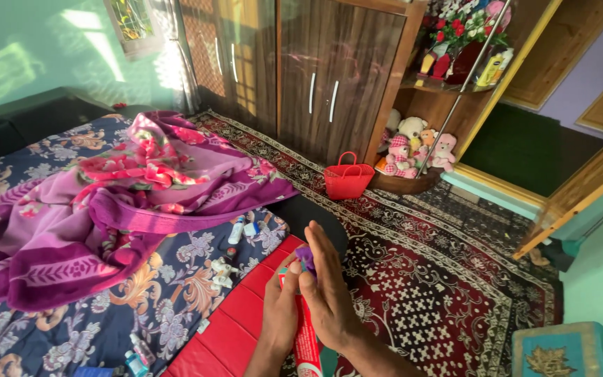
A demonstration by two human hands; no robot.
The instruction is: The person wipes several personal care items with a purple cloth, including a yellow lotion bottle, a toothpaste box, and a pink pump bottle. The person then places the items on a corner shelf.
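- Far off to the left of the hands, a crumpled purple and pink blanket (106, 202) lies heaped on the bed, pushed aside so that the flowered bedsheet (141, 300) shows below it.
- Just left of the grip, small bottles and tubes (242, 230) lie scattered on that sheet, with a few more bits near the bottom edge, all within easy reach of the person sitting there.
- At the grip itself, the left hand (280, 314) wraps around a red and white tube (306, 345), fingers closed on its body, holding it upright so the top end faces up.
- Against it, the right hand (329, 293) lies flat with its fingers straight, pressing on a small purple cap (306, 258) at the tube's top; its fingers are not curled shut, and it looks as if the palm steadies or turns the cap while the other hand keeps the tube from slipping.
- Beneath the hands, a red padded mat (232, 314) edges the bed.
- Right of the grip, a patterned dark red carpet (420, 279) covers the floor.
- Beyond it, well apart, a red basket (347, 178) stands before a wooden wardrobe (329, 77), and soft toys (417, 146) sit on a low shelf.
- Nearest the right corner, a teal box (567, 349) stands.
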